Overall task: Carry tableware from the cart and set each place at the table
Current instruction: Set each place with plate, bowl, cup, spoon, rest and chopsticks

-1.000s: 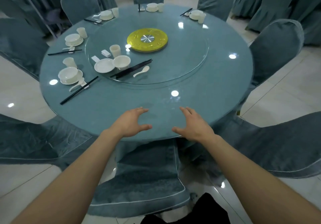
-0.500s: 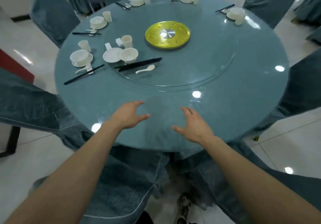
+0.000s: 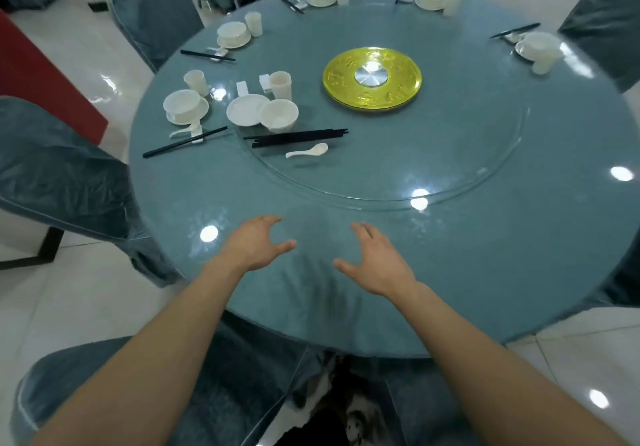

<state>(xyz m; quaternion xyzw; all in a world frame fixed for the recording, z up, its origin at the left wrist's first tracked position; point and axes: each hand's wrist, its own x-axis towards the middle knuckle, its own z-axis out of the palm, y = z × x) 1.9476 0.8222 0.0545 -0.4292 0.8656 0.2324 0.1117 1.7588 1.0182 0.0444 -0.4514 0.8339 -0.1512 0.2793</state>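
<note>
My left hand (image 3: pixel 254 244) and my right hand (image 3: pixel 375 262) hover side by side over the near edge of the round teal table (image 3: pixel 485 255), both empty with fingers relaxed. On the glass turntable (image 3: pixel 450 154) to the left lie a white plate (image 3: pixel 246 110), a bowl (image 3: pixel 279 115), a cup (image 3: pixel 280 84), black chopsticks (image 3: pixel 298 136) and a white spoon (image 3: pixel 308 151). A set place with bowl on saucer (image 3: pixel 183 106), cup (image 3: pixel 195 82) and chopsticks (image 3: pixel 183 142) is at the table's left edge. No cart is in view.
A yellow disc (image 3: pixel 372 78) marks the turntable's centre. Several more set places ring the far rim, such as one at the right (image 3: pixel 536 50). Covered teal chairs (image 3: pixel 62 175) surround the table. A red panel (image 3: pixel 38 82) stands at the left.
The view has swung round the table to the right and closer in; the loose tableware now sits nearer. Both hands have stayed empty, moving forward over the table's near edge.
</note>
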